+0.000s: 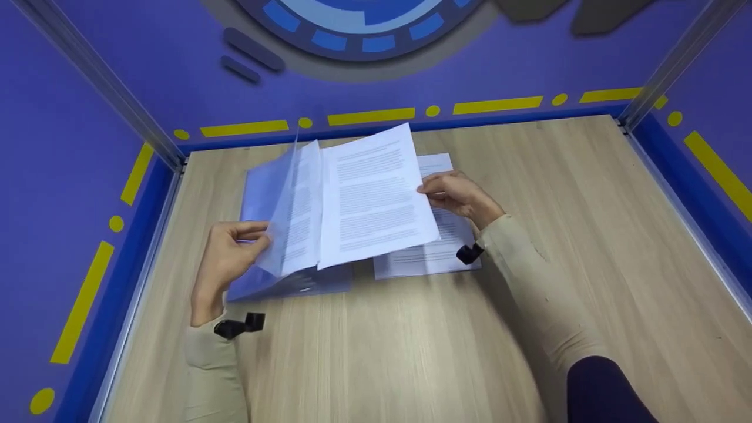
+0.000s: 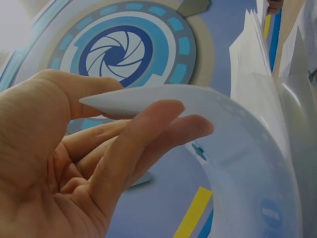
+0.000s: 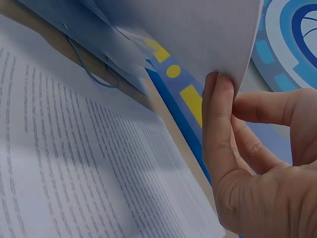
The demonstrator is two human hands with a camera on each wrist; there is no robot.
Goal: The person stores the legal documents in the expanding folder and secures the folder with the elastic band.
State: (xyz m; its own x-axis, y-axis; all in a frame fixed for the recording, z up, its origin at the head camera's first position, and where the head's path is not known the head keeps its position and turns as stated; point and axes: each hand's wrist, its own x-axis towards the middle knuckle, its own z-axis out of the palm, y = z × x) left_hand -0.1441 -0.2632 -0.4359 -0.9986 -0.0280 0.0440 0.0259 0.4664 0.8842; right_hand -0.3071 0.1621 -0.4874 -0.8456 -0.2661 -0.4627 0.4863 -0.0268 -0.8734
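Observation:
A translucent bluish plastic folder lies spread at the left of the table, its front cover lifted and bent over in a curve. My left hand pinches that cover's edge between thumb and fingers. Printed sheets stand inside the folder, behind the cover. Over to the right, my right hand pinches the side edge of a printed sheet, raised and tilted, with its inner edge at the folder's opening. In the right wrist view thumb and fingertips meet at the margin of this paper.
Beneath the raised sheet, another printed page lies flat on the wooden table. A thin cord loop hangs by the folder in the right wrist view. Blue panels with yellow markings wall the table at the back and both sides.

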